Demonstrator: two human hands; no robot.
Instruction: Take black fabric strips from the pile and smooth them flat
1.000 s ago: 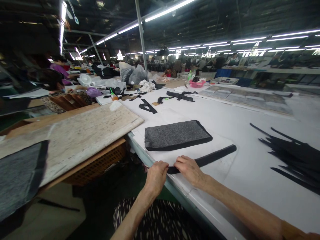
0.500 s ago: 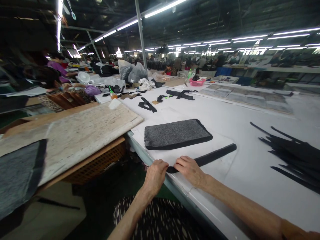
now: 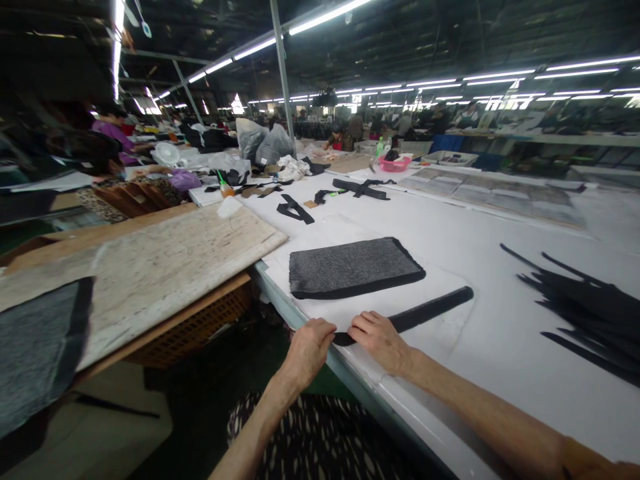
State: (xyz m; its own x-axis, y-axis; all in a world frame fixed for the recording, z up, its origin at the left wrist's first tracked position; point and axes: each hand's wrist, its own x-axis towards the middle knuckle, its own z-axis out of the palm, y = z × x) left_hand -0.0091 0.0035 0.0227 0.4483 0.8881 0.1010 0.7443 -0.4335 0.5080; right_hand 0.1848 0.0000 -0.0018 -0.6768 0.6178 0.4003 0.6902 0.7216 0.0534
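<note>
A long black fabric strip (image 3: 430, 310) lies slantwise across the white table near its front edge. My left hand (image 3: 311, 343) pinches the strip's near end at the table edge, thumb and fingers closed. Close beside it, my right hand (image 3: 379, 340) is closed over the same strip, fingertips bent down onto it. The short bit of strip between the two hands shows; the part under the right hand is hidden. Just beyond, a stack of dark grey fabric pieces (image 3: 353, 267) with black borders lies flat.
A bundle of black strips (image 3: 595, 313) lies at the right. Black scraps (image 3: 363, 190) and a pink basket (image 3: 395, 162) are farther back. On the left stands a stained board (image 3: 165, 267), with a grey fabric piece (image 3: 43, 347) at its near side. A co-worker (image 3: 113, 133) sits far left.
Both hands stay almost still on the strip, with only a slight shift of the left forearm. The co-worker at the far left has moved a little.
</note>
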